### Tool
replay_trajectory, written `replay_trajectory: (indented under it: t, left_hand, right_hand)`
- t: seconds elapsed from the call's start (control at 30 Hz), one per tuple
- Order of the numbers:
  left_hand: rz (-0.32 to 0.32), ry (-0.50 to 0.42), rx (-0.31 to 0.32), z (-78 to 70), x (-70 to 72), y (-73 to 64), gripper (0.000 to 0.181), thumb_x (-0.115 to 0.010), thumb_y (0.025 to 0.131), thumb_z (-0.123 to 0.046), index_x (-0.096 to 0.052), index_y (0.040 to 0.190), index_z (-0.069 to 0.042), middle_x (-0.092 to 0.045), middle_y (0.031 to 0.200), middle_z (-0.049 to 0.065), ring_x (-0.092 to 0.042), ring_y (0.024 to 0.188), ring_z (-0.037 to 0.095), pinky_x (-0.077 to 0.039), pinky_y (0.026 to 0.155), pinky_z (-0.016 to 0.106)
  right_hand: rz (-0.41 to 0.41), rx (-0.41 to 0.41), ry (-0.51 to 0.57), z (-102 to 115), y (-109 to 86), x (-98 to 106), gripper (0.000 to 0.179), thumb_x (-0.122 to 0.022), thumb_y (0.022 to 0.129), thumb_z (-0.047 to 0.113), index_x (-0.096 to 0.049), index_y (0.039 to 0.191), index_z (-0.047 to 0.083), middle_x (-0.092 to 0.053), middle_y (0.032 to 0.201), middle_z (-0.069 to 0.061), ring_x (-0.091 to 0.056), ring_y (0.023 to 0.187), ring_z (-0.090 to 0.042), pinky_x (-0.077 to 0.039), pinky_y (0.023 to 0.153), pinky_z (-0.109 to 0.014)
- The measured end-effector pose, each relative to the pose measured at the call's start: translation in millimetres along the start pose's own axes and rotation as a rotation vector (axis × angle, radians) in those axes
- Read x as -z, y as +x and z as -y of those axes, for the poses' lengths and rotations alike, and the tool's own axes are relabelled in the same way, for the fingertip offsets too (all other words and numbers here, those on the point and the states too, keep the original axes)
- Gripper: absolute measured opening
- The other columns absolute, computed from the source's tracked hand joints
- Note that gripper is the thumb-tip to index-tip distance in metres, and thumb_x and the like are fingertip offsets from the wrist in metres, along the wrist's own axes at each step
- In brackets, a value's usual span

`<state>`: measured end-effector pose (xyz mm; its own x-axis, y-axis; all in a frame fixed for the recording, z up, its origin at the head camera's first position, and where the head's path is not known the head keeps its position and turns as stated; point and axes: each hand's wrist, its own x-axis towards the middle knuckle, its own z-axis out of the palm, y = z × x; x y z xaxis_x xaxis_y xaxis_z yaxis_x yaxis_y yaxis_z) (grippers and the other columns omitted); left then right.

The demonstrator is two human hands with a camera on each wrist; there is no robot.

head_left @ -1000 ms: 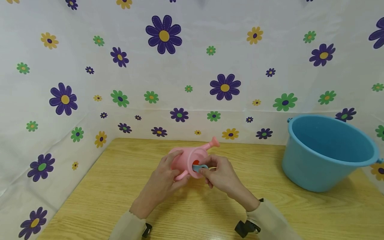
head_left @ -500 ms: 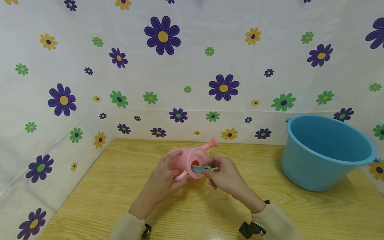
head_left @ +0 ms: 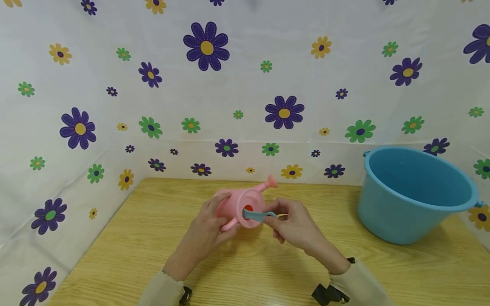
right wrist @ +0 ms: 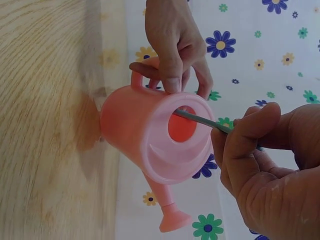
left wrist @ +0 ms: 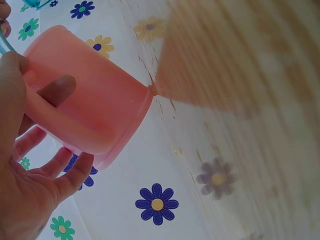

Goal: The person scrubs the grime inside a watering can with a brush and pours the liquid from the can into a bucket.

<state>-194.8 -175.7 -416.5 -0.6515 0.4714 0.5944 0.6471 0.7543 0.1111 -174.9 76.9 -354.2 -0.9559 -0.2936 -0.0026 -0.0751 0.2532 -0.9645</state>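
Flowered cloth [head_left: 233,85] hangs behind the wooden bench [head_left: 130,250]. At the bench's right side sits a blue bucket [head_left: 398,216], well apart from the pink watering can [head_left: 230,207], which is tilted near the middle, opening toward the right hand [head_left: 300,223]. The left hand [head_left: 203,231] has its grip curled around the can's handle. The right grip pinches a slim blue tool [head_left: 254,215], one end inside the opening.

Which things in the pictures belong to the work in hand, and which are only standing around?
In use:
pink watering can, held by the left hand
slim blue object, pinched by the right hand, its end inside the can

Seemingly not in use:
blue bucket, standing apart
flowered sheet, as backdrop
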Motion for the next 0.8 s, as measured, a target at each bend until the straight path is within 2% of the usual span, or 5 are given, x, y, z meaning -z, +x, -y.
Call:
replay_trajectory:
  t: [0.3,0.57,0.8]
  left_hand:
    - [0.012,-0.006,0.017,-0.4,0.6,0.1,0.039,-0.078,0.089,-0.031,-0.063,0.058,-0.012,-0.049,0.146,0.012,-0.052,0.132,0.038,-0.060,0.098,0.045]
    - [0.033,-0.017,0.023,1.1,0.6,0.4,0.038,-0.076,0.091,-0.032,-0.066,0.061,-0.011,-0.047,0.148,0.011,-0.049,0.137,0.036,-0.056,0.105,0.046]
    - [0.032,-0.012,0.020,0.7,0.3,0.0,0.038,-0.076,0.091,-0.032,-0.066,0.061,-0.012,-0.047,0.148,0.011,-0.050,0.135,0.035,-0.057,0.103,0.045]
  right_hand:
    - [0.005,0.005,-0.001,1.4,-0.7,1.6,0.012,-0.067,0.095,0.003,-0.068,0.107,0.000,-0.064,0.084,-0.008,-0.051,0.053,-0.011,-0.044,0.045,-0.019]
    - [0.019,0.025,0.004,1.7,1.0,-1.0,0.010,-0.067,0.095,0.003,-0.067,0.104,-0.001,-0.064,0.082,-0.008,-0.051,0.052,-0.011,-0.044,0.045,-0.020]
    - [0.011,0.024,-0.009,0.2,4.6,-4.8,0.011,-0.067,0.095,0.003,-0.067,0.105,-0.001,-0.064,0.083,-0.009,-0.052,0.052,-0.011,-0.046,0.045,-0.019]
